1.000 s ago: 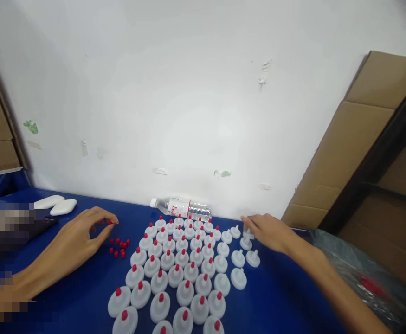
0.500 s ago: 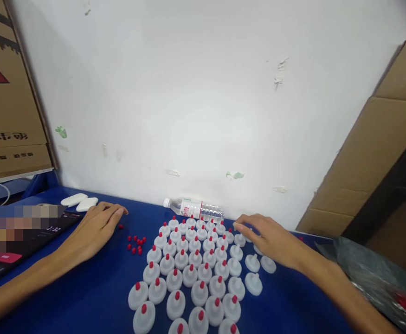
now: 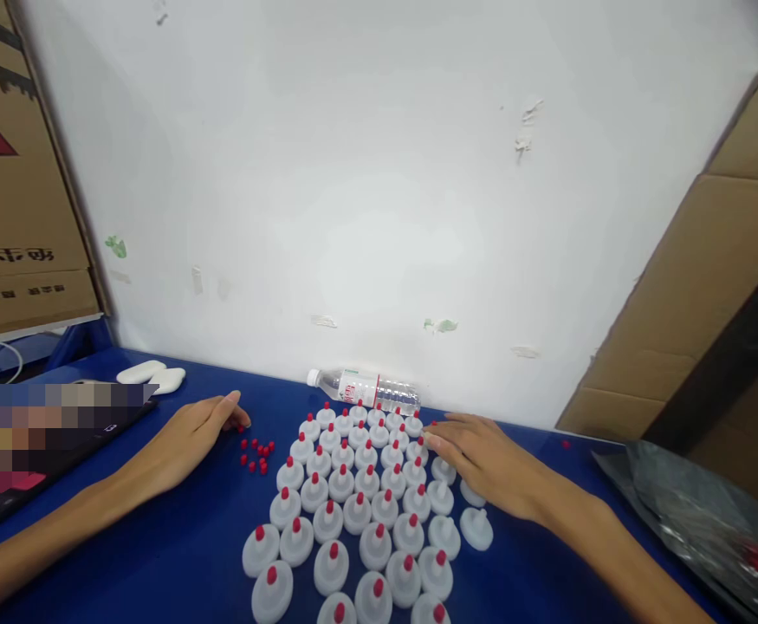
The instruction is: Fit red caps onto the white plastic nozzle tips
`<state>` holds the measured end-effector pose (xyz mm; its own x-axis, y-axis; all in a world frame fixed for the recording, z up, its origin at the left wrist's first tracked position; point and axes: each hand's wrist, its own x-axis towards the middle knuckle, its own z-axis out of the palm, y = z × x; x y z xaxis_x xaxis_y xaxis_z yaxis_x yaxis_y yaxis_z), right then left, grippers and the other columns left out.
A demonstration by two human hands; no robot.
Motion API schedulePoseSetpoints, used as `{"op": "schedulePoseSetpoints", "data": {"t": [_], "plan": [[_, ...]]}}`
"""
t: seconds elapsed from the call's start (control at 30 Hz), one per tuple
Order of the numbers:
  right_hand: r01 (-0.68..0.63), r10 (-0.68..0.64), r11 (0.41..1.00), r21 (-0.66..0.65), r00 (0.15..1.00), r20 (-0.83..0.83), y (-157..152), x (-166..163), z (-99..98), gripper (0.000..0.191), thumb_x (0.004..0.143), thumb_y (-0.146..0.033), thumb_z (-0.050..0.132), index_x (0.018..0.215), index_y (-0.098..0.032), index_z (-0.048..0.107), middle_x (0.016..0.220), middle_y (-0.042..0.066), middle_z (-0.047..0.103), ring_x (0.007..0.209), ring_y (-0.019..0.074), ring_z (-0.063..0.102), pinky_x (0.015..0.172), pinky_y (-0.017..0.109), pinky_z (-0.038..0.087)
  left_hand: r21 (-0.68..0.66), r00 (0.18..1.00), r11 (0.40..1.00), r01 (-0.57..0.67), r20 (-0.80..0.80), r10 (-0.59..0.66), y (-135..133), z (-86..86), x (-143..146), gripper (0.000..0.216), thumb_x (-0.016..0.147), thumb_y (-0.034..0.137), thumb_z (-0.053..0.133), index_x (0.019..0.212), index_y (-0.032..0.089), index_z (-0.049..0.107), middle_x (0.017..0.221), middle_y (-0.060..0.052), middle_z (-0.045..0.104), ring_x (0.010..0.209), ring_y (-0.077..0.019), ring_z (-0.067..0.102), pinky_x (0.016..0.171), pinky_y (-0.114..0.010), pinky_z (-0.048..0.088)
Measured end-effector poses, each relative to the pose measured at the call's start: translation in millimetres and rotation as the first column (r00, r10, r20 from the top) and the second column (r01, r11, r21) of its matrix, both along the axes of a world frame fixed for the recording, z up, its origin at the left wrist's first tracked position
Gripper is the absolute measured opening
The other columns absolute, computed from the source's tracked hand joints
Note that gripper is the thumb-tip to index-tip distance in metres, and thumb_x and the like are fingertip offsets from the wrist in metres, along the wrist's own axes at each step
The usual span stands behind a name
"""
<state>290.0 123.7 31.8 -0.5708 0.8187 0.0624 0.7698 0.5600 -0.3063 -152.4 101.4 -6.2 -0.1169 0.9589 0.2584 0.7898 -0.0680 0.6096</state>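
Observation:
My left hand point(image 3: 200, 432) hovers low over the blue table, fingers bent downward, thumb apart. Its fingertips are at a small red cap point(image 3: 241, 428), beside a loose group of red caps point(image 3: 262, 451); whether they grip it is unclear. My right hand point(image 3: 489, 455) reaches over the right side of the rows of white round lids point(image 3: 330, 568), most tipped with red caps. Its thumb and fingers are apart, with a red tip point(image 3: 434, 425) showing between them. It partly covers several lids. Near its wrist lies a bare-tipped white lid point(image 3: 476, 529).
A clear plastic bottle point(image 3: 366, 390) lies along the wall behind the lids. At left are a phone point(image 3: 60, 459) and two white oval objects point(image 3: 167, 380). Cardboard point(image 3: 664, 286) and a clear plastic bag point(image 3: 690, 511) stand at right. One red cap point(image 3: 566, 445) lies apart near the wall.
My left hand has moved right, and the stray red cap at its fingertips is now nearer the group. My right hand has shifted slightly left and down over the lids. The view has shifted slightly.

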Motion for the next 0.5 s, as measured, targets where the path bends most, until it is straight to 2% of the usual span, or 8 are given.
{"op": "schedulePoseSetpoints", "data": {"t": [0.2, 0.33, 0.43, 0.5], "plan": [[0.039, -0.031, 0.996, 0.083, 0.994, -0.104, -1, -6, 15.1, 0.051, 0.110, -0.053, 0.031, 0.117, -0.025, 0.073, 0.119, 0.008, 0.075, 0.119, 0.0322, 0.064, 0.108, 0.052, 0.043, 0.039, 0.999, 0.999, 0.024, 0.032, -0.026, -2, 3.8, 5, 0.076, 0.099, 0.073, 0.024, 0.083, 0.024, 0.080, 0.085, -0.005, 0.080, 0.084, -0.0264, 0.073, 0.080, -0.034, 0.057], [0.116, -0.086, 0.990, 0.086, 0.952, -0.292, -7, -16, 29.8, 0.034, 0.103, -0.057, 0.053, 0.111, -0.029, 0.070, 0.119, 0.004, 0.073, 0.111, 0.0279, 0.066, 0.096, 0.044, 0.049, 0.150, 1.000, 0.988, 0.024, -0.008, -0.023, -11, 15.3, 11, 0.063, 0.098, 0.070, 0.032, 0.091, 0.025, 0.077, 0.101, -0.003, 0.079, 0.101, -0.0274, 0.070, 0.096, -0.035, 0.052], [0.055, -0.043, 0.998, 0.014, 0.889, -0.456, -26, -32, 38.9, 0.019, 0.100, -0.046, 0.061, 0.105, -0.030, 0.068, 0.114, 0.001, 0.073, 0.103, 0.0236, 0.067, 0.089, 0.039, 0.051, 0.315, 0.990, 0.942, 0.116, -0.111, -0.085, -29, 23.1, 26, 0.045, 0.100, 0.060, 0.042, 0.099, 0.027, 0.074, 0.107, -0.002, 0.076, 0.106, -0.0265, 0.066, 0.098, -0.034, 0.049], [-0.036, 0.016, 0.999, -0.032, 0.877, -0.481, -44, -46, 42.8, 0.015, 0.101, -0.040, 0.061, 0.114, -0.032, 0.065, 0.117, 0.000, 0.071, 0.107, 0.0224, 0.066, 0.091, 0.038, 0.051, 0.389, 0.974, 0.898, 0.207, -0.164, -0.154, -44, 24.4, 40, 0.033, 0.102, 0.050, 0.048, 0.106, 0.027, 0.071, 0.110, -0.002, 0.074, 0.108, -0.0262, 0.063, 0.098, -0.036, 0.048]]}}
